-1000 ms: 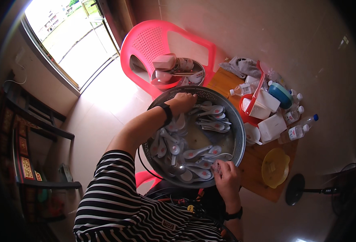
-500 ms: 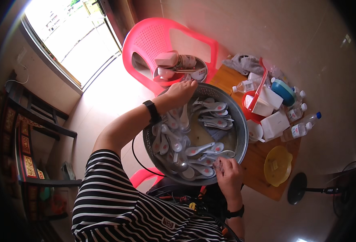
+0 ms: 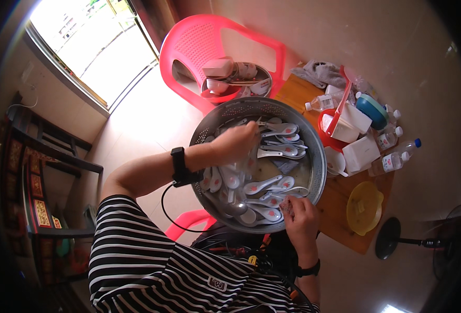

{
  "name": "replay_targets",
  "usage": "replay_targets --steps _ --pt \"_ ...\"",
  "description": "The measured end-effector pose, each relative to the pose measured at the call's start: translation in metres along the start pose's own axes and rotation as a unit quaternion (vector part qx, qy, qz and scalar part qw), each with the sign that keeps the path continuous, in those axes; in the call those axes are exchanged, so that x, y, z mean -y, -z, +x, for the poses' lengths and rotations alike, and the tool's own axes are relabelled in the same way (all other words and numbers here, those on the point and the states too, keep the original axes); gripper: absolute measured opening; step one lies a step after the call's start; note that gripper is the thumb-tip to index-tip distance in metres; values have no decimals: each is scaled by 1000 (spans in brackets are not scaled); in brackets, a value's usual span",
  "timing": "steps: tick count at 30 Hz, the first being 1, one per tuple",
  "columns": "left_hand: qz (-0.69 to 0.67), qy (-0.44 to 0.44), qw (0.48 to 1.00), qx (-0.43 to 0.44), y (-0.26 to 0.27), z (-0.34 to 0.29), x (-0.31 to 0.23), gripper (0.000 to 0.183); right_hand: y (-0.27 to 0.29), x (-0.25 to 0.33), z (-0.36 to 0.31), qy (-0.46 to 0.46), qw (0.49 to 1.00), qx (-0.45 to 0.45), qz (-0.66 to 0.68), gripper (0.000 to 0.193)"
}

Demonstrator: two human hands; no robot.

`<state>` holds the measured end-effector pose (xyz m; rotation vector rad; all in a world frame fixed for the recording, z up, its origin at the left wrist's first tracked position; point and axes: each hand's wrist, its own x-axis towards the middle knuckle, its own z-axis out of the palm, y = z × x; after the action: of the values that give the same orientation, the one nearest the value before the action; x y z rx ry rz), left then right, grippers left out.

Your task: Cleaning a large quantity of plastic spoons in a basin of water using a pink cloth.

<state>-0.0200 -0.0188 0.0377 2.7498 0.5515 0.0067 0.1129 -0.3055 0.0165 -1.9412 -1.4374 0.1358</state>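
A large grey metal basin (image 3: 322, 172) with a perforated band near its rim holds murky water. Many white soup spoons with red flower prints (image 3: 282, 150) lie in it, in clusters to the left, right and near side. My left hand (image 3: 235, 143) is above the basin's left half, fingers bent down and smeared by motion; whether it holds anything is unclear. At the near right rim my right hand (image 3: 301, 221) is closed around a crumpled brownish-grey scrubbing pad (image 3: 287, 208). A dark cloth-like piece (image 3: 285, 166) lies in the water.
Behind the basin, a pink plastic chair (image 3: 196, 44) carries a metal bowl (image 3: 266, 78) of dishes. On the right, a wooden table (image 3: 329, 214) bears bottles (image 3: 395, 161), white containers (image 3: 360, 154), a red ladle (image 3: 340, 117) and a yellow basket (image 3: 364, 208). A cable hangs from my left wrist.
My left hand has come back from the basin's far rim, beside the chair's bowl, to over the spoons. The right hand stays at the near rim with the scrubbing pad.
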Motion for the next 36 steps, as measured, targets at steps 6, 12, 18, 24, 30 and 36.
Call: replay_targets --steps 6,12,18,24,30,36 --pt "-249 113 955 115 -22 -29 -29 26 0 -1 1 23 1000 -11 -13 29" --pt "-158 -26 982 101 -101 -31 5 23 6 -1 -2 3 1000 16 -11 37" --pt "-221 81 953 190 -61 -42 -16 17 8 1 -1 12 1000 17 -9 41" --pt "83 -112 970 201 -31 -45 -19 29 12 1 1 0 999 28 39 34" --pt "-266 52 941 203 -10 -42 -53 19 14 4 7 -65 973 32 217 30" --pt "-626 198 716 235 -4 -38 -91 31 9 17 12 -81 960 44 266 32"
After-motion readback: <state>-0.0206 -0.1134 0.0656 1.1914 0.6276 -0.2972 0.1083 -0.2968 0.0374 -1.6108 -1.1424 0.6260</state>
